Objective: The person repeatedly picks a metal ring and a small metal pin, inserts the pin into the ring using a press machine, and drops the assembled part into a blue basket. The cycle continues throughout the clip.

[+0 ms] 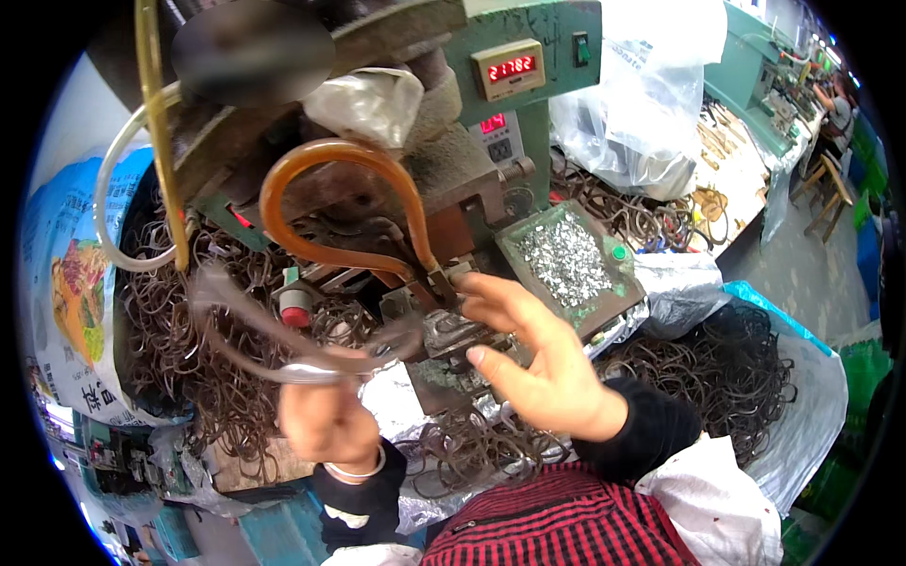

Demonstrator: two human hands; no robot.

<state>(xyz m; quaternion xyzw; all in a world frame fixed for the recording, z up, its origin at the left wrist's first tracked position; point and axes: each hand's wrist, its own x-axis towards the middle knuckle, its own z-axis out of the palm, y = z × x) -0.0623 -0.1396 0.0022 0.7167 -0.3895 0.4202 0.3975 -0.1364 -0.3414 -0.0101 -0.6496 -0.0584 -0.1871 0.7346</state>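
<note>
Hanging in a motion blur, a thin, grey-brown, flexible loop (255, 366) spans the space above and left of the person's left hand (330, 424) in the head view. The left fingers look closed on its near edge, though the smear hides the exact grip. The right hand (543, 373) is spread fairly wide, thumb well apart from the fingers, its fingertips at the dark metal tooling (453, 330) of the green-bodied machine; whether they touch a small part there, I cannot tell.

The gravest risk, as I judge it, is a pinched finger: should the tooling close while the right fingertips are so near, they could be caught. A thick, translucent orange tube (283, 189) curves down right beside those fingertips and could be snagged by a knuckle.

On the left, the swinging loop could hook the round red push button (295, 315) or tangle in the deep heap of dark curled bands (170, 321), since it is long, limp and close to both. To the right, a careless elbow or forearm might knock the flat green metal tray (596, 318), scattering its small silvery metal pieces (564, 255).
</note>
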